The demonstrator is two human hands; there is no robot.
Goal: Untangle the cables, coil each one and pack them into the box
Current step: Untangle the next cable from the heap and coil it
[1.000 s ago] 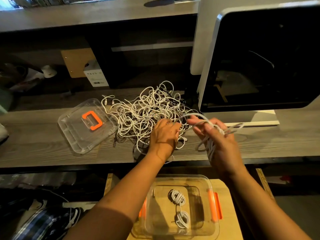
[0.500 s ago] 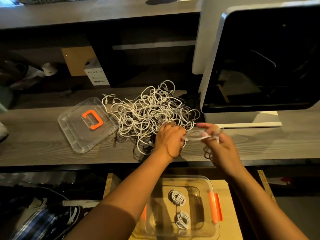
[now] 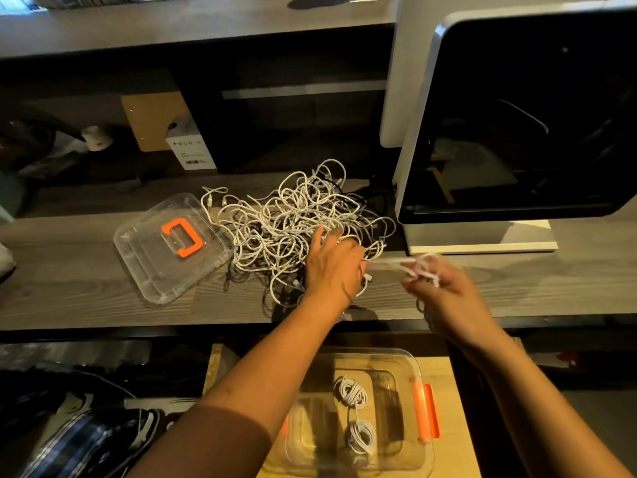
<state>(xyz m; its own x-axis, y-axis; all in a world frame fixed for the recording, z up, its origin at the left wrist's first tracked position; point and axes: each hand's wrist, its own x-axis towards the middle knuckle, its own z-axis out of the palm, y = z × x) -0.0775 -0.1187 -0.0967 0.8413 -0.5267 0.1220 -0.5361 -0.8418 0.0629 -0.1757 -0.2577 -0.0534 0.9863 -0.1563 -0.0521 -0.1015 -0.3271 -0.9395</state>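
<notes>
- Left hand (image 3: 332,267) rested on cable tangle (image 3: 286,225) on desk (image 3: 86,288), fingers straight and spread.
- Right hand (image 3: 444,288), blurred, gripped loops of white cable (image 3: 386,262) running taut from the tangle.
- Box (image 3: 372,353) sat below the desk, holding two coiled cables (image 3: 350,391).

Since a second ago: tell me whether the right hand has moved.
Yes. The right hand, gripping a white cable, has dropped slightly in view, from overlapping the machine's white base to just below its front edge.

Single head view, forward and down, close above desk (image 3: 86,288)
</notes>
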